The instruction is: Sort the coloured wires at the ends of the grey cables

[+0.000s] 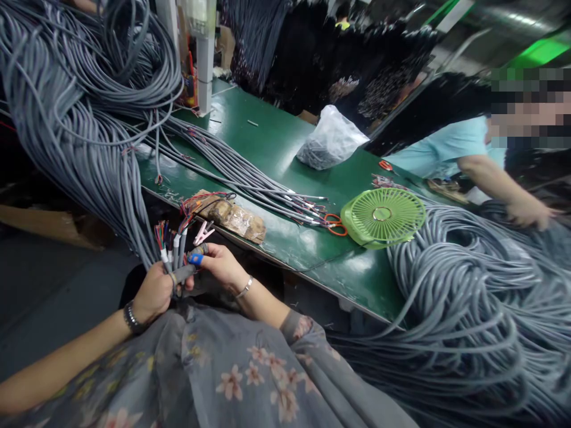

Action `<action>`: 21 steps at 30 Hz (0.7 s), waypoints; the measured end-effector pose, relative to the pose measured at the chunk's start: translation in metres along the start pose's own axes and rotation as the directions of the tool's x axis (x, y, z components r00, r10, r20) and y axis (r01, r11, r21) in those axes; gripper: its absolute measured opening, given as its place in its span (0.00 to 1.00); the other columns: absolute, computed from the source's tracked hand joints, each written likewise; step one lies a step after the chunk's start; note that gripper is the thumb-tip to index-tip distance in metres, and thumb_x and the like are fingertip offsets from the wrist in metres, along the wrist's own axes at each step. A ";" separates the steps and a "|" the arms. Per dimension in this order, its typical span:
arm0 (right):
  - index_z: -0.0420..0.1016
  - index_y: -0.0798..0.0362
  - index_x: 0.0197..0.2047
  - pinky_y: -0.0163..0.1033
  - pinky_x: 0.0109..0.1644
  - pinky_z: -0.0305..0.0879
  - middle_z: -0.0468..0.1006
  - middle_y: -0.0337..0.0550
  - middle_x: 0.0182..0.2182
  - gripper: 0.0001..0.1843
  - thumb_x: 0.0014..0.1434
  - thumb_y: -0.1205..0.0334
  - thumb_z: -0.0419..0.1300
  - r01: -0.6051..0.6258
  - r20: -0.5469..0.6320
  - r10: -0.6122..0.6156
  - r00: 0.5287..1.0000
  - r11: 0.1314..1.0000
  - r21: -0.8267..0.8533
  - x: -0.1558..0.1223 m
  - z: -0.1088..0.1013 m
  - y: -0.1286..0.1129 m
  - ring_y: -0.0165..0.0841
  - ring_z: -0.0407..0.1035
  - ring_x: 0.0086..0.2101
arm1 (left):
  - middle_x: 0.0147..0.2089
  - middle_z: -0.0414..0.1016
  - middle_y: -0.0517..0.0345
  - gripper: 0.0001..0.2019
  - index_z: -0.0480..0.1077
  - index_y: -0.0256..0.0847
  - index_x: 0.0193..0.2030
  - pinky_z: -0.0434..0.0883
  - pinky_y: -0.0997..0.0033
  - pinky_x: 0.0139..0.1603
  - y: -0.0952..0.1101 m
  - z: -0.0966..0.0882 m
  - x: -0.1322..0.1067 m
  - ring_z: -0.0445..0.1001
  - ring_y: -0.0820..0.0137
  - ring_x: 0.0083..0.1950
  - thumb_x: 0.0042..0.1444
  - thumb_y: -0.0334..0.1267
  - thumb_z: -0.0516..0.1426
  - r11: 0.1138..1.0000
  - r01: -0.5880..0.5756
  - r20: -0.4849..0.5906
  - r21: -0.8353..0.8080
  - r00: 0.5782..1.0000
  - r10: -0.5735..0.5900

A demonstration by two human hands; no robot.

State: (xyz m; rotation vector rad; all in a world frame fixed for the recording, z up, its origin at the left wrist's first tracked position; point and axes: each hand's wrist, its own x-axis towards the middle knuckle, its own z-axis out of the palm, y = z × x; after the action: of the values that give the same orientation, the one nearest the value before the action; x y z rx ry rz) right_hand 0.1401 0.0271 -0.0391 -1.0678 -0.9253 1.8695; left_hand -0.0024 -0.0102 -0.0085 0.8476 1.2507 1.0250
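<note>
My left hand [157,290] is closed around a bundle of grey cables [179,252] near their ends, where white bands and loose coloured wires [163,233] stick up. Grey wrapping covers at least one of its fingers. Against the same cable ends, my right hand [220,264] is pinched, with blue tape on a fingertip; whether it grips one cable or a wire is too small to tell. Just beyond my hands, a pink clip [204,233] stands by the table edge, beside a tape-wrapped brown block [236,219] with red and black wires on it.
On the green table [276,157] lie more grey cables [250,169], orange-handled scissors [335,224], a green fan [382,217] and a white plastic bag [332,138]. Large cable heaps hang at left [84,119] and right [473,285]. A co-worker's arm [499,181] reaches over the right heap.
</note>
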 end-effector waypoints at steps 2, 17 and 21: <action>0.76 0.53 0.26 0.37 0.37 0.66 0.75 0.34 0.23 0.18 0.44 0.56 0.80 0.019 -0.036 -0.020 0.999 1.000 -0.009 -0.001 0.001 0.003 0.27 0.66 0.25 | 0.13 0.67 0.60 0.18 0.66 0.43 0.14 0.60 0.72 0.22 -0.002 -0.001 0.001 0.68 0.69 0.21 0.29 0.43 0.72 1.000 -0.011 -0.030 -0.008 0.999 0.011; 0.76 0.52 0.29 0.35 0.33 0.68 0.75 0.39 0.26 0.29 0.59 0.32 0.67 0.060 -0.091 -0.048 0.995 0.990 0.130 0.029 -0.016 -0.002 0.29 0.65 0.26 | 0.15 0.73 0.62 0.17 0.72 0.41 0.23 0.62 0.74 0.20 0.015 0.006 -0.001 0.68 0.73 0.18 0.28 0.41 0.73 0.978 0.032 -0.100 -0.208 0.994 -0.054; 0.76 0.51 0.26 0.36 0.35 0.67 0.74 0.39 0.24 0.31 0.58 0.30 0.66 0.221 -0.212 -0.210 0.955 0.975 0.029 0.035 -0.006 0.003 0.31 0.65 0.27 | 0.15 0.73 0.63 0.18 0.72 0.41 0.22 0.60 0.76 0.19 0.016 0.010 0.004 0.66 0.74 0.18 0.25 0.41 0.73 0.974 0.036 -0.116 -0.224 0.991 -0.064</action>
State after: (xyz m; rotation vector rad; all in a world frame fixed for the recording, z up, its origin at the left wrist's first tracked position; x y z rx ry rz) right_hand 0.1332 0.0578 -0.0555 -1.0620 -0.8311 1.5628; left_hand 0.0057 -0.0008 0.0061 0.5854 1.2272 1.1658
